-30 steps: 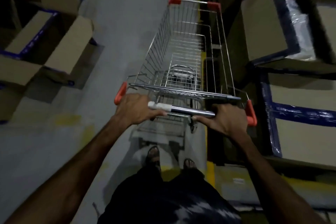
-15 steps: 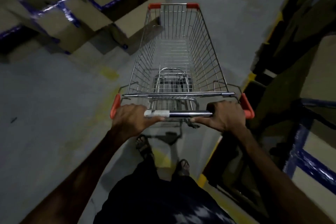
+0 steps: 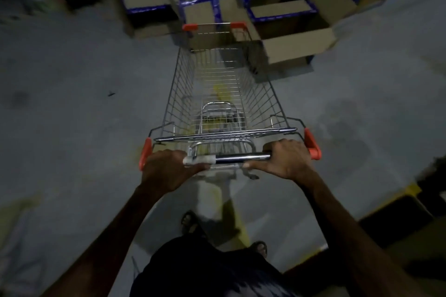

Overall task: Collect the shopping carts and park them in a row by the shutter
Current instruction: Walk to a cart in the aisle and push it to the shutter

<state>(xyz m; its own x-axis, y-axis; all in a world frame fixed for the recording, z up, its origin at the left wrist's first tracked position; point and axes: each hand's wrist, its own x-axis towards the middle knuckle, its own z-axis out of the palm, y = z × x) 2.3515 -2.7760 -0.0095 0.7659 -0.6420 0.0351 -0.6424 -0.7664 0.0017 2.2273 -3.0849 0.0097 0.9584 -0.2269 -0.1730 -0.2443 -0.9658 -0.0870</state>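
Behind the cart [image 3: 224, 94] | left hand [image 3: 169, 169], right hand [image 3: 287, 159] wrapped round handle [image 3: 241, 157] | swung off right-side racks, nose now faces boxes [image 3: 296, 50] | shutter unseen

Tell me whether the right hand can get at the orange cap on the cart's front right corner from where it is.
Probably not. The right hand grips the handle bar, and the front right cap sits at the far end of the basket, a full basket length away. The person would likely have to walk round.

Head-worn view, forward and down.
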